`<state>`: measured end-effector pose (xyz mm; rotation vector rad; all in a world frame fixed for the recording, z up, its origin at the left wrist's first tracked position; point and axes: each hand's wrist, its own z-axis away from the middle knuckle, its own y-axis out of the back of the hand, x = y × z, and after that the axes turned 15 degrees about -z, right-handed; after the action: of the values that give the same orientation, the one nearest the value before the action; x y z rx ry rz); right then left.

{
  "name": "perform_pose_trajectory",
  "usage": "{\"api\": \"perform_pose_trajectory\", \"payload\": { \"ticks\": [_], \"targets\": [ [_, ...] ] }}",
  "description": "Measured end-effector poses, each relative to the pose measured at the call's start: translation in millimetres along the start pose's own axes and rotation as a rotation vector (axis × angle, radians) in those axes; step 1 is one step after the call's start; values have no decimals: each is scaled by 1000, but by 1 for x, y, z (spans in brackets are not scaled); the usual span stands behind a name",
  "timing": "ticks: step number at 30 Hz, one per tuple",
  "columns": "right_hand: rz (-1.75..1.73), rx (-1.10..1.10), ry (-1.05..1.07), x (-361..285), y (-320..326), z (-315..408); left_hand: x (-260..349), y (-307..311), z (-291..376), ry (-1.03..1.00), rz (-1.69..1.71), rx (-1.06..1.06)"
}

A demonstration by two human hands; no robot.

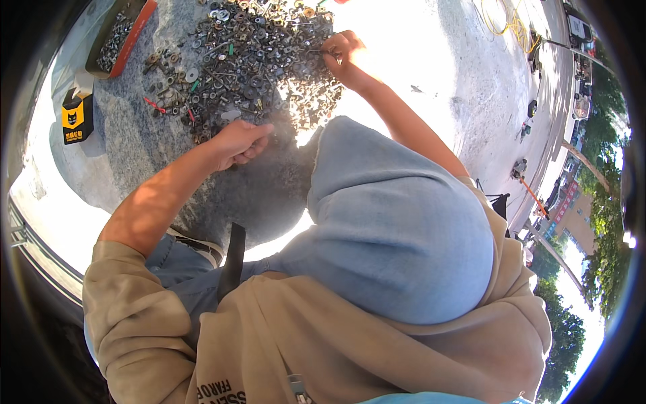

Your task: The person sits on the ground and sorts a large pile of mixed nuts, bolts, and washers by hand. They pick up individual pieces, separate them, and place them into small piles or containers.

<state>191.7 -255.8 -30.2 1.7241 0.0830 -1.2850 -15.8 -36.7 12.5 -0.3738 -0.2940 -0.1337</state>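
A broad heap of loose metal fasteners, with washers, nuts, screws and bolts, is spread on a grey ground cloth. At the heap's near edge is my left hand, its thumb against the curled fingers; whether something small is between them is hidden. My right hand touches the heap's right edge, with thumb and index finger bent towards each other near a thin dark piece that I cannot make out. A large pale washer lies on the left part of the heap, and a flat oval metal disc lies just beyond my left hand.
An open red box of small screws stands at the upper left. Below it is a black and yellow carton with its flap up. My denim-covered knee is close to the heap. A yellow hose and tools lie far right.
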Motion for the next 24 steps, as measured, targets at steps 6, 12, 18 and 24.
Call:
{"api": "perform_pose_trajectory", "payload": {
  "ticks": [6,12,18,24],
  "targets": [
    [175,-116,46,-39,-5,-5,-2,-3,-3,8,0,1],
    [20,-82,-132,-2,10,-8,2,-1,3,-5,29,-18],
    [-31,56,-208,-4,21,-16,2,3,3,-12,37,-4],
    [119,-63,73,-21,6,-32,4,2,4,-5,50,-1]
  ]
}}
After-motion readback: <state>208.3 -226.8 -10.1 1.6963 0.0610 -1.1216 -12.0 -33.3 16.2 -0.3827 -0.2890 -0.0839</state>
